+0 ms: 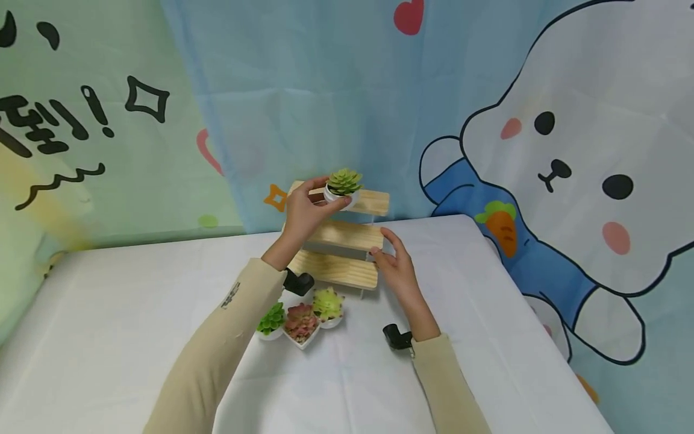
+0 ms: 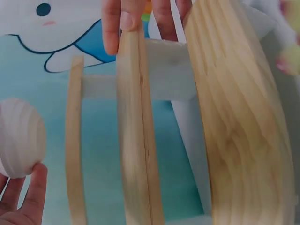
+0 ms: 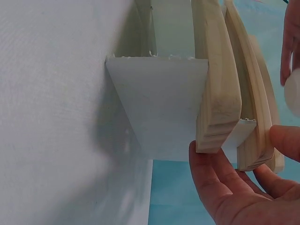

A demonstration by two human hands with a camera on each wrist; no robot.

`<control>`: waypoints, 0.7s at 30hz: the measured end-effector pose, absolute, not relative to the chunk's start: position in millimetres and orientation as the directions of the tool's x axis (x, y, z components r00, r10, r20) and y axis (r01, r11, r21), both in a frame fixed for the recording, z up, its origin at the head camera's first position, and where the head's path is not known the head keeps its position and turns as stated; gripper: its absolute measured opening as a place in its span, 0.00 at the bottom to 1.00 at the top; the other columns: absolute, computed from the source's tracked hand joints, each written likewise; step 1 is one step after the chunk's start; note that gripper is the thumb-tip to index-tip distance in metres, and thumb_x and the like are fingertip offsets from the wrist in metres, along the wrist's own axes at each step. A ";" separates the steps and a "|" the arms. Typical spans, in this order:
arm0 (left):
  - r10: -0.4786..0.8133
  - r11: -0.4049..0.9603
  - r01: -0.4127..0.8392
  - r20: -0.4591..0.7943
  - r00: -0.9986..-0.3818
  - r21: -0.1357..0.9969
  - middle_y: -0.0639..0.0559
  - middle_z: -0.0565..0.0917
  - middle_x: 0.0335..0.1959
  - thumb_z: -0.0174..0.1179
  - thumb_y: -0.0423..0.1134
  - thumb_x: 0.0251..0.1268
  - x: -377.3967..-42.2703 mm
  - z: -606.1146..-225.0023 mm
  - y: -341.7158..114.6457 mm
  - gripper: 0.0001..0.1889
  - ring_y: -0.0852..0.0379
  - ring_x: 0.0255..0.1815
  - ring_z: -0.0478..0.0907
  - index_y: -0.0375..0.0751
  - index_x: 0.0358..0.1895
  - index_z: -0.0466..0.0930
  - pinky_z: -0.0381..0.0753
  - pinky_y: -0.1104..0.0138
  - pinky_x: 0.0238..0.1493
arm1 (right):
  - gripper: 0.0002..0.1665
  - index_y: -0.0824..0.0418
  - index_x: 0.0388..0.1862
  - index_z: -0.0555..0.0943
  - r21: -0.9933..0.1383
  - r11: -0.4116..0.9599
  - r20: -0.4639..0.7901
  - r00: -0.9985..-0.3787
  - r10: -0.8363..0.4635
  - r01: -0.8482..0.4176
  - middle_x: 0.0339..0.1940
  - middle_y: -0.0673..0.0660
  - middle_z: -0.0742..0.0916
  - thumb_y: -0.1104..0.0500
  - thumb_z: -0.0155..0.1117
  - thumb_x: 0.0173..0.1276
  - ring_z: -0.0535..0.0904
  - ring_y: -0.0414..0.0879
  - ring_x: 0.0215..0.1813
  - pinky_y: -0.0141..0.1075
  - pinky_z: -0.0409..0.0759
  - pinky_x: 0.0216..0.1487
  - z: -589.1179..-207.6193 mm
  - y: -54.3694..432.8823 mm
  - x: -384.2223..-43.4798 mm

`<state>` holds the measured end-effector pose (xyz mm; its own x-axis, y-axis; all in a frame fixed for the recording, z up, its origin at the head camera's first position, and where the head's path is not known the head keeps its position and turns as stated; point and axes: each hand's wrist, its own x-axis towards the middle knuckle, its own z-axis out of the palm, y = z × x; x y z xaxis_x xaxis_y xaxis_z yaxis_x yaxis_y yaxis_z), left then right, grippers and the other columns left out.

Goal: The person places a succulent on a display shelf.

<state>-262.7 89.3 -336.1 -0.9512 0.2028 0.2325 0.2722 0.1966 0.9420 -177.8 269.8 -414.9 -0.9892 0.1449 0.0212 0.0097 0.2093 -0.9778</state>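
Note:
A green succulent in a white pot [image 1: 344, 184] is pinched between the fingers and thumb of my left hand [image 1: 302, 216], at the height of the top board of a three-tier wooden stand [image 1: 347, 234]. Whether the pot touches that board I cannot tell. In the left wrist view the pot [image 2: 21, 138] appears at the left edge, its plant out of sight. My right hand [image 1: 398, 268] grips the right end of the stand's middle board. Seen from the right wrist, the thumb lies on that board [image 3: 257, 126] and fingers reach beneath, by white side supports [image 3: 159, 98].
In front of the stand sit a bright green succulent [image 1: 271, 319], a reddish one in a white heart-shaped pot [image 1: 302, 325] and a yellow-green one [image 1: 328, 304]. A white cloth covers the table [image 1: 135, 301]. Behind it hangs a printed cloth [image 1: 303, 90] with a cartoon animal.

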 end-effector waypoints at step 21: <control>0.268 0.164 0.321 0.271 -0.925 0.933 0.38 0.76 0.59 0.69 0.37 0.60 -277.3 -343.2 140.5 0.30 0.44 0.54 0.79 0.32 0.65 0.71 0.81 0.60 0.53 | 0.32 0.61 0.76 0.58 -0.979 0.200 0.061 -0.986 0.154 -0.029 0.76 0.63 0.64 0.61 0.53 0.77 0.75 0.63 0.63 0.53 0.71 0.64 -415.8 270.7 -175.9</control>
<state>-277.3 140.5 -343.2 -0.9246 0.2678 0.2708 0.3207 0.1643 0.9328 -175.9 270.7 -415.8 -0.9862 0.1540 0.0611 -0.0294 0.1999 -0.9794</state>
